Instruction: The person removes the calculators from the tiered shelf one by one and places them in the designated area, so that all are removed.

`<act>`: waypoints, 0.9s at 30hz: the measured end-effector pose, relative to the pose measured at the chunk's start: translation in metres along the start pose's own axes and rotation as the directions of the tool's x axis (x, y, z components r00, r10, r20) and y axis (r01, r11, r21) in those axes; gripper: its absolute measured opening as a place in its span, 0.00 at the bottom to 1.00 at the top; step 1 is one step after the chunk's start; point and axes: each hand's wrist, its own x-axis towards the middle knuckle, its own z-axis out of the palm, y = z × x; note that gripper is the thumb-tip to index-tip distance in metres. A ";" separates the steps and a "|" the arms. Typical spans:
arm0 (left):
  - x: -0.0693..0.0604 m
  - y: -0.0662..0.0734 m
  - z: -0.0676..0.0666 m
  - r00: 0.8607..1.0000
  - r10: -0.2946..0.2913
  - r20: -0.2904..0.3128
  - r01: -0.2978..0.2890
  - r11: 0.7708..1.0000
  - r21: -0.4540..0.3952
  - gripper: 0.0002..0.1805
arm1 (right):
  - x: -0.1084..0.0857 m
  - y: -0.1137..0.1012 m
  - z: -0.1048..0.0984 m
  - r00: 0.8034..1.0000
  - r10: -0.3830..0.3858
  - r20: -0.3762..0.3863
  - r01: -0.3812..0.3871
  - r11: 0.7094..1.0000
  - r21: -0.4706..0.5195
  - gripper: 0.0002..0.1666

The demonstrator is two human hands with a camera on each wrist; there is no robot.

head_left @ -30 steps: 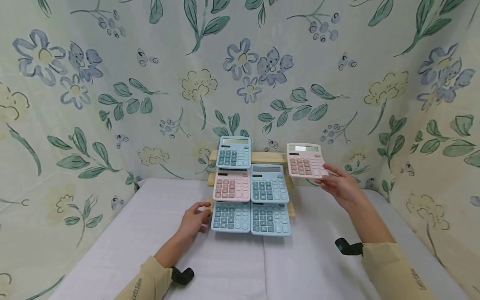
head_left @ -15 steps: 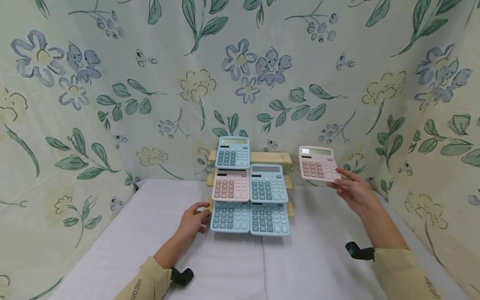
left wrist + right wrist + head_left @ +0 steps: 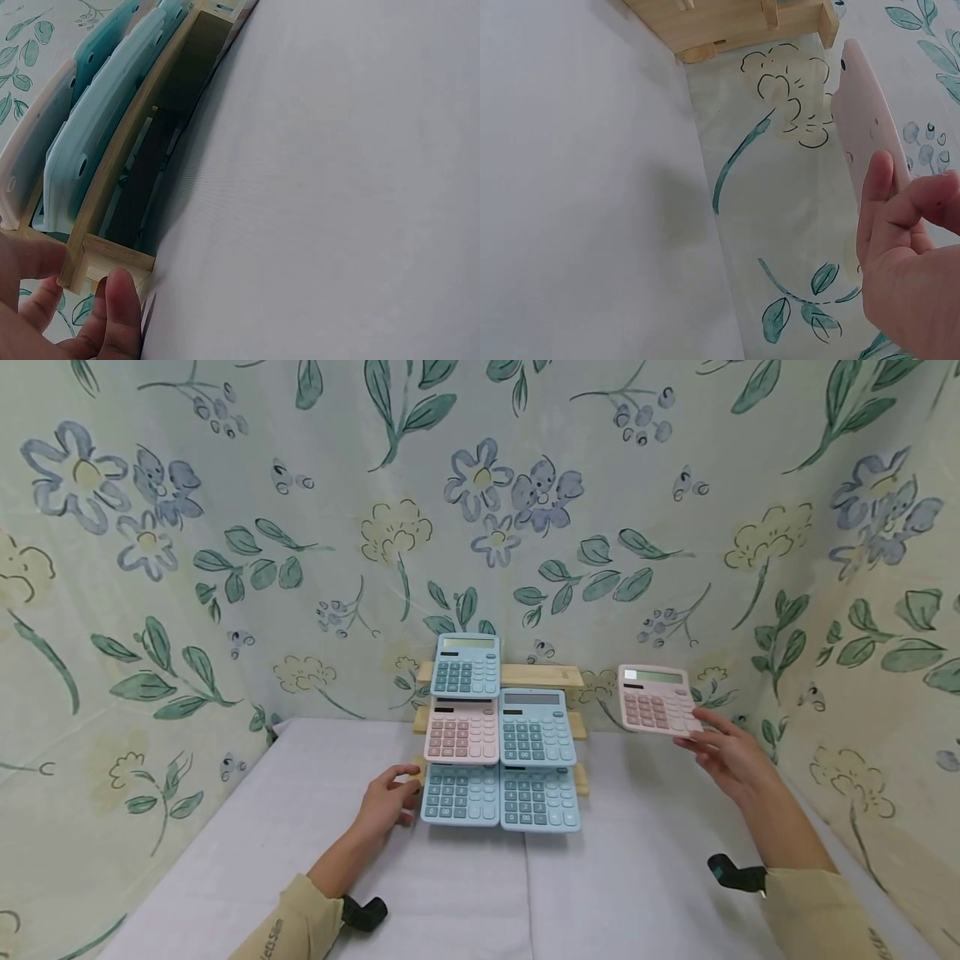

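Observation:
My right hand pinches a pink calculator by its lower right corner, in the air to the right of a tiered wooden rack. In the right wrist view the calculator appears edge-on, with fingers against its back. At the rack's left end is my left hand; the left wrist view shows its thumb and fingers around the wooden end. On the rack stand a blue calculator on top, a pink one and a blue one in the middle, and two blue ones at the bottom.
The rack stands on a white cloth-covered table against a floral curtain. On the rack's top tier, bare wood shows to the right of the blue calculator. A black wrist mount sits at each sleeve.
My right hand has moved right and slightly down with the pink calculator, away from the rack's top tier. The left hand and the calculators on the rack have stayed in place.

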 end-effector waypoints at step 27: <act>0.001 0.000 0.000 1.000 0.013 0.002 -0.013 1.000 -0.003 0.18 | 0.016 0.037 -0.058 0.989 0.138 -0.045 -0.140 0.990 -0.034 0.29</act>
